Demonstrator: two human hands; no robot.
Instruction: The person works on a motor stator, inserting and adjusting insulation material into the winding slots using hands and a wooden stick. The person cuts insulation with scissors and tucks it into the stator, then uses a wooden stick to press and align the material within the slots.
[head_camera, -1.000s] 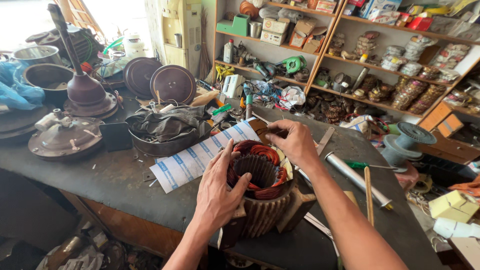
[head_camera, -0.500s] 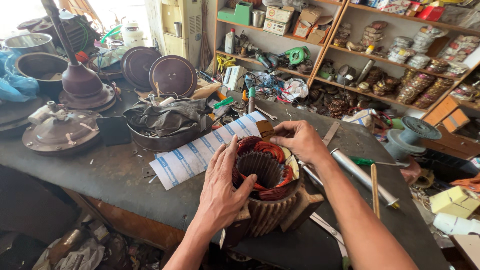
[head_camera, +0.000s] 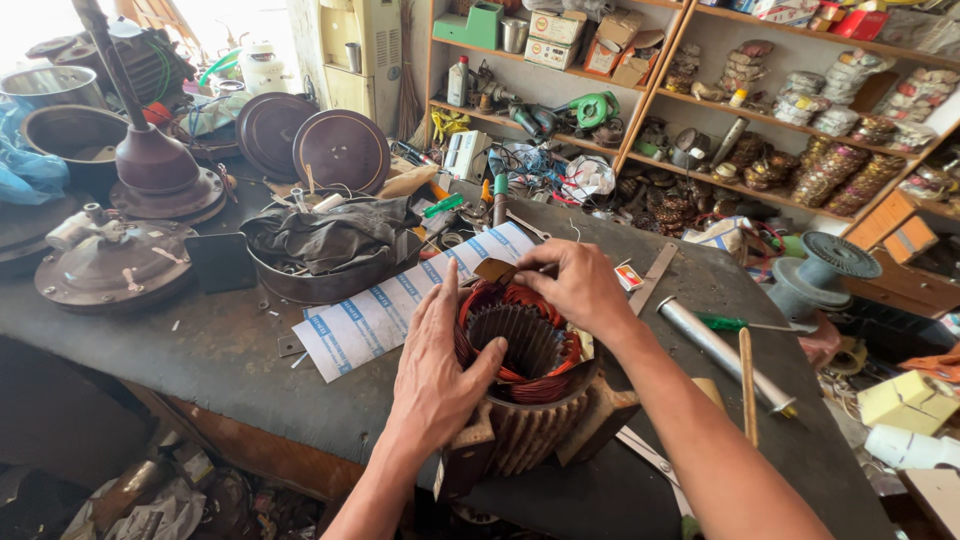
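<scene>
Your left hand (head_camera: 435, 365) lies flat, fingers released, on the near rim of the motor stator (head_camera: 525, 385), which stands at the front of the dark worktop (head_camera: 200, 350). Your right hand (head_camera: 580, 290) is at its far rim, fingers pinching a small brown strip (head_camera: 495, 270) over the copper windings (head_camera: 480, 305). Just beyond lies a blue-striped white sheet (head_camera: 390, 315), a metal tube (head_camera: 720, 350) to the right, and cluttered shelves (head_camera: 760, 110) behind.
</scene>
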